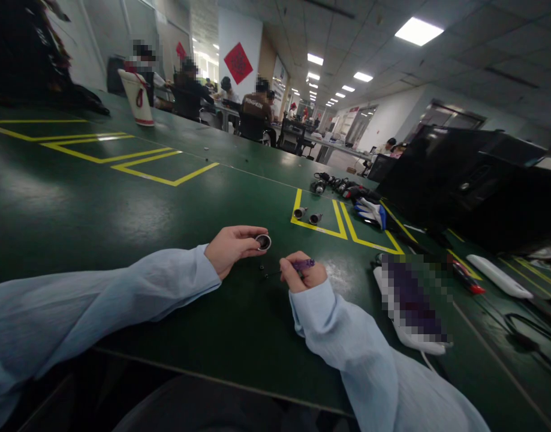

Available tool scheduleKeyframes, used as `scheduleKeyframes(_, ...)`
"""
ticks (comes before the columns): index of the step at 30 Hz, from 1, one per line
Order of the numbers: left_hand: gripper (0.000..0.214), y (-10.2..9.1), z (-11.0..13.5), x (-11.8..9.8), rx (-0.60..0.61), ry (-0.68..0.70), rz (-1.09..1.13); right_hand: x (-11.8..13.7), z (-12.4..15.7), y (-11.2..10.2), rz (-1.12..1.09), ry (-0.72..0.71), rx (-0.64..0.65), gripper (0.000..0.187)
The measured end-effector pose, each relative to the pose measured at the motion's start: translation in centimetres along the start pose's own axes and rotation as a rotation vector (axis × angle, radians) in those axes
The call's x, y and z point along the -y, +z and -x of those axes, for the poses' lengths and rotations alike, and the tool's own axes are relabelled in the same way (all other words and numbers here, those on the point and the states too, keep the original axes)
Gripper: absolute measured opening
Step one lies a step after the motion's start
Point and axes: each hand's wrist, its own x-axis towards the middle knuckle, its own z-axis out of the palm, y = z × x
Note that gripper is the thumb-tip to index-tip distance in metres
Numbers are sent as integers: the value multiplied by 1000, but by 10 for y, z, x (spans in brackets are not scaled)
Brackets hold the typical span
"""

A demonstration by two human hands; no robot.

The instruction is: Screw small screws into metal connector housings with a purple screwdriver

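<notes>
My left hand (234, 247) pinches a round metal ring-like part (263, 242) by its edge, its open end facing right. In my right hand (306, 275) is a screwdriver with a purple handle (304, 264); its thin shaft points left, low over the green table. At the shaft's tip sits a tiny dark piece (266, 276), and a small dark nut-like piece (261, 267) lies just beyond it. Two similar metal cylinders, a left one (299, 213) and a right one (316, 219), stand apart from my hands inside a yellow taped square.
Behind the cylinders lie dark cabled parts (322, 185) and a white-and-blue glove (370, 213). A white device with a blurred screen (410, 306) is at my right. A paper cup (138, 99) stands far left; black cases (464, 174) are back right. Several people sit beyond.
</notes>
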Motion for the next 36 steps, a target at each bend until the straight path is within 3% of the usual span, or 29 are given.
scheduleKeyframes(6, 29, -2, -1, 2, 17, 17, -21, 7, 0, -6, -7, -186, -96, 18)
scheduleKeyframes(12, 30, -1, 2, 2, 28, 35, -52, 7, -4, -3, 99, -401, -50, 10)
scheduleKeyframes(17, 34, -2, 3, 3, 43, 84, -87, 6, -6, -2, 136, -464, -2, 9)
scheduleKeyframes(36, 30, -2, 5, 3, 58, 159, -177, 12, -6, 0, 219, -604, -4, 10)
